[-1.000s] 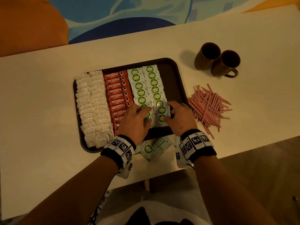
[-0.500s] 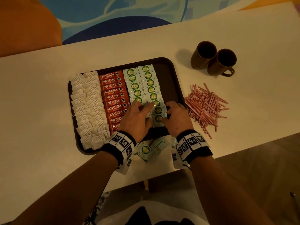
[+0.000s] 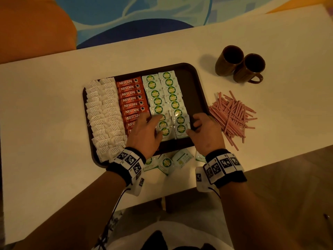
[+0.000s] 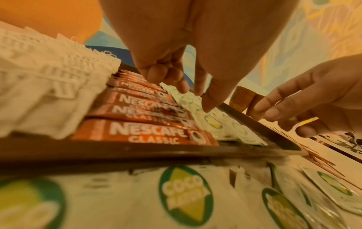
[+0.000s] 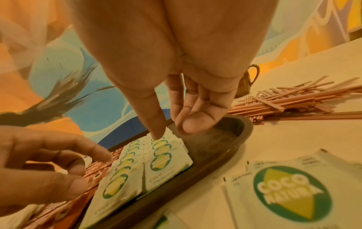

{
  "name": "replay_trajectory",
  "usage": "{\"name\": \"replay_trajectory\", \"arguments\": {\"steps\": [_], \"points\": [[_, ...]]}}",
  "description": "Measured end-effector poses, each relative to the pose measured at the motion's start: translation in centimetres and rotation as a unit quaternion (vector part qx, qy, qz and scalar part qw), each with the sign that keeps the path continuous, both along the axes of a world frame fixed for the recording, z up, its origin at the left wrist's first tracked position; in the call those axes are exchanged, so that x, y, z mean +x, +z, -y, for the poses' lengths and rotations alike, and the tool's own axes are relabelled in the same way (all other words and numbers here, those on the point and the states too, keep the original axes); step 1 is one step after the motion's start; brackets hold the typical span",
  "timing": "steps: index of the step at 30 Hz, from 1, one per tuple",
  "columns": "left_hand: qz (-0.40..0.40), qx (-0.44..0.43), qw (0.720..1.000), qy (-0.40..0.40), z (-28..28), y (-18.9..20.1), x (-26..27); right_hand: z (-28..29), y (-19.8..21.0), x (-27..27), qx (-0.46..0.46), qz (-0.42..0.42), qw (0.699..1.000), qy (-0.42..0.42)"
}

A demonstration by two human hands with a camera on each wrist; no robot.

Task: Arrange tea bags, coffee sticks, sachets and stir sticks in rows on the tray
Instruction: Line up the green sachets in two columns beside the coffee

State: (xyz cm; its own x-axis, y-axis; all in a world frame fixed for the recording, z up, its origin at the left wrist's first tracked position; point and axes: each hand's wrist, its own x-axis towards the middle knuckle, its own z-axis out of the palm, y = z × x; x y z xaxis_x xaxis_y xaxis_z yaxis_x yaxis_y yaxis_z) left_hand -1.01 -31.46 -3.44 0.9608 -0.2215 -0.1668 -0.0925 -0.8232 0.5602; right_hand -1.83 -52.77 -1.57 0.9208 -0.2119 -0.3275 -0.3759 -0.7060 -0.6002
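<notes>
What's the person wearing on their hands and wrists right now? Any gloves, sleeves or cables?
No gloves or sleeves: the left hand and right hand are bare, forearms uncovered. Each wrist carries a black band ringed with white blocks printed with black square markers. A thin dark cable hangs from the left wrist unit, and a short one from the right.

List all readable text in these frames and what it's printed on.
"NESCAFE CLASSIC": on the red coffee sticks in the tray.
"COCO NATURA": on the green-and-white sachets in the tray and on the loose sachets on the table.
"Coco Sugar": fine print on the nearest tray sachet, faint, partly guessed.
Tea bags: print too small to read.
Wristband markers: patterns, no words.
</notes>
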Motion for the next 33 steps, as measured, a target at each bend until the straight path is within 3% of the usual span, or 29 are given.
{"name": "replay_trajectory", "arguments": {"steps": [4,11,15,24,30,33], "points": [[-0.003,-0.004,1.0,-0.013,-1.8,0.3,-1.5,-0.4,0.6,-2.1,0.001,0.023,1.0,-0.007],[-0.055,0.021,0.98,-0.192,-1.1,0.3,-5.0,-2.6,0.0,-6.6,-0.014,-0.034,0.999,0.005],[-0.056,0.077,0.965,-0.246,-0.8,0.4,-5.9,-3.8,-0.9,-8.9,-0.053,-0.051,0.997,0.013],[-0.02,0.128,0.958,-0.255,-0.8,0.6,-7.3,-5.1,-1.5,-12.7,-0.082,-0.023,0.996,0.003],[-0.055,0.081,0.966,-0.241,-1.0,0.9,-8.0,-5.3,-1.3,-13.5,-0.134,-0.025,0.991,0.006],[-0.094,0.029,0.977,-0.189,-1.2,1.1,-8.2,-5.6,-1.2,-13.7,-0.163,-0.023,0.986,0.027]]}}
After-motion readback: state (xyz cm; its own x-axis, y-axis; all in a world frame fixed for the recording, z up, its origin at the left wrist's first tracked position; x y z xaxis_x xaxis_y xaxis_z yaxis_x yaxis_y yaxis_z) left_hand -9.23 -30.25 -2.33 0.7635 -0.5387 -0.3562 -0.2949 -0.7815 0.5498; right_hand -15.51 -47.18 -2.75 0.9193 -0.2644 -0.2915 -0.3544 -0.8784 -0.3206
